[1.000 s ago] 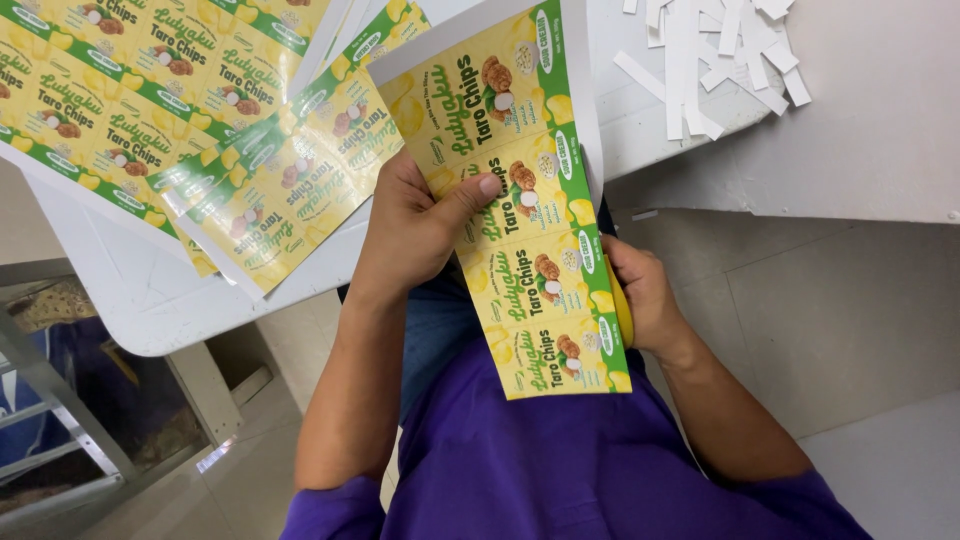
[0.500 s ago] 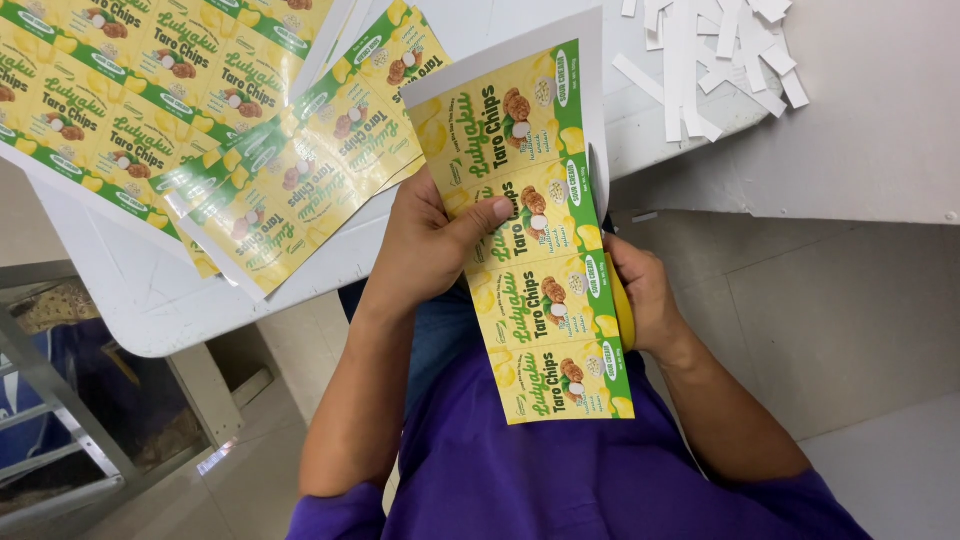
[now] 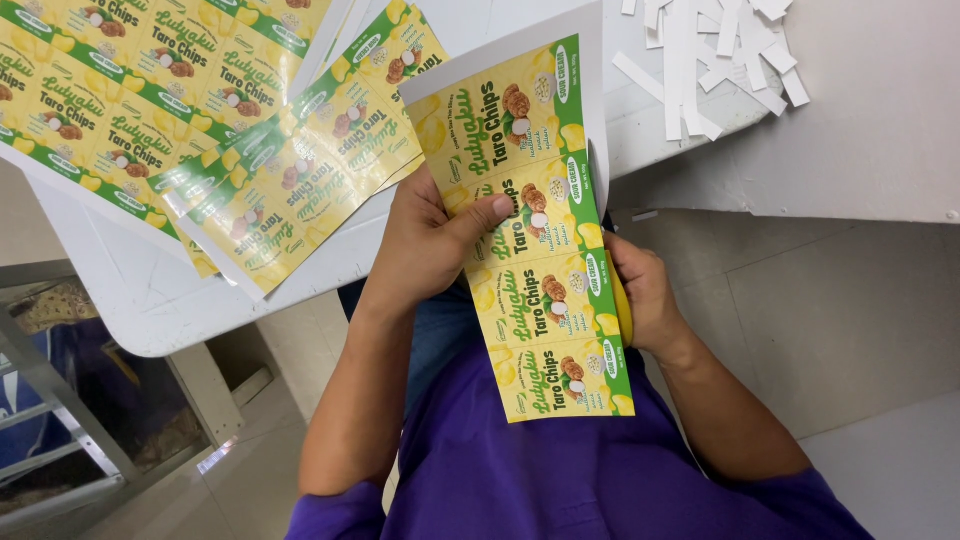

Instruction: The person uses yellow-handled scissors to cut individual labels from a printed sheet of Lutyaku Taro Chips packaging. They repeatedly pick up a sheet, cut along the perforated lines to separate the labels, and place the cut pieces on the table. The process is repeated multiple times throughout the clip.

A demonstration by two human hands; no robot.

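I had the left hand (image 3: 430, 245) pinching the strip of yellow-and-green labels (image 3: 540, 240) — thumb on its face, held upright over my lap at the counter (image 3: 850, 150) edge. The right hand (image 3: 645, 295) was closed on something yellow behind the strip's right edge, likely scissors, mostly hidden. I judged the trimming along that white margin half done; going on called for a steady strip and a straight line.

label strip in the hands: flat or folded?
Flat. The label strip shows its printed panels in one unbroken run, pinched by the left hand, right hand at its edge.
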